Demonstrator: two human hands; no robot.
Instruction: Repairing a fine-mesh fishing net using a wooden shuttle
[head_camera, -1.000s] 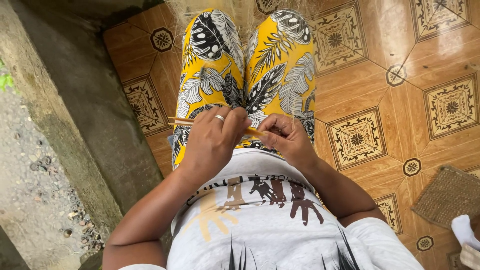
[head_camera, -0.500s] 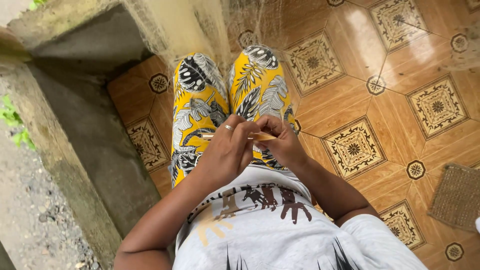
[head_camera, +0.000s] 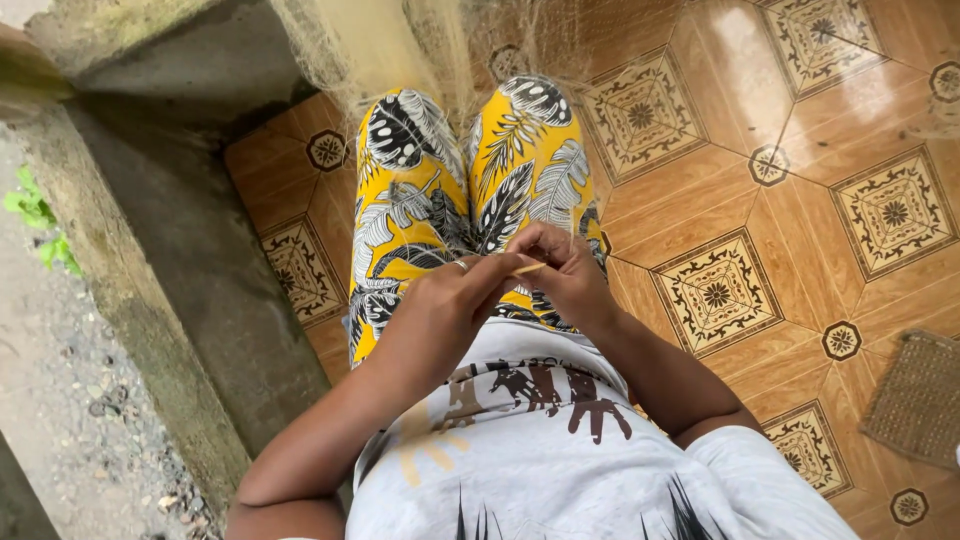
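Observation:
I sit with my legs in yellow leaf-print trousers (head_camera: 420, 200) stretched over a tiled floor. A fine, pale fishing net (head_camera: 420, 60) drapes from above down over my knees. My left hand (head_camera: 450, 305), a ring on one finger, pinches a thin wooden needle (head_camera: 528, 268) together with my right hand (head_camera: 560, 270). Both hands meet just above my lap, fingers closed around the needle and the net threads. Most of the needle is hidden by my fingers.
Brown patterned floor tiles (head_camera: 800, 200) spread to the right. A concrete step and ledge (head_camera: 160, 280) run along the left, with gravel ground (head_camera: 60, 420) beyond. A woven mat (head_camera: 915, 395) lies at the right edge.
The view tilted and shifted. My hands have stayed together over my lap; less of the wooden needle shows to the left of my left hand than a second ago.

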